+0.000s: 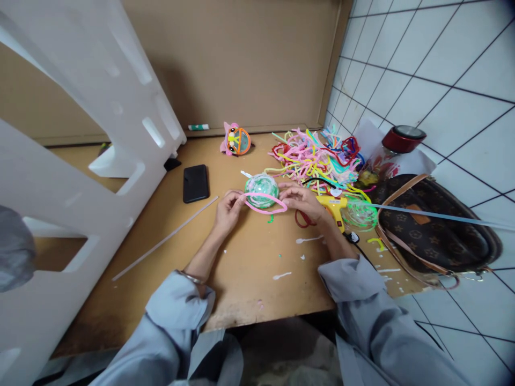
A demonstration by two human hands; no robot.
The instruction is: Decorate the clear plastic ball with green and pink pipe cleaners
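Note:
A pink pipe cleaner (265,210) bent into a pointed oval loop is stretched between my two hands, above the table. My left hand (230,210) pinches the loop's left end between thumb and fingertips. At the right end, the fingers of my right hand (302,201) close on the other tip. Just behind the loop sits a round, shiny green-and-white thing (262,183), partly covered by it; what it is made of is unclear. A yellow hot glue gun (333,206) lies beside my right wrist, a long clear stick (434,215) extending from its back.
Behind my right hand lies a heap of coloured pipe cleaners (314,161). A brown patterned handbag (434,230) and a red-lidded jar (403,140) stand right. Also here are a black phone (196,183), a glue stick (164,239), a pipe-cleaner figure (235,140) and a white plastic panel (132,91).

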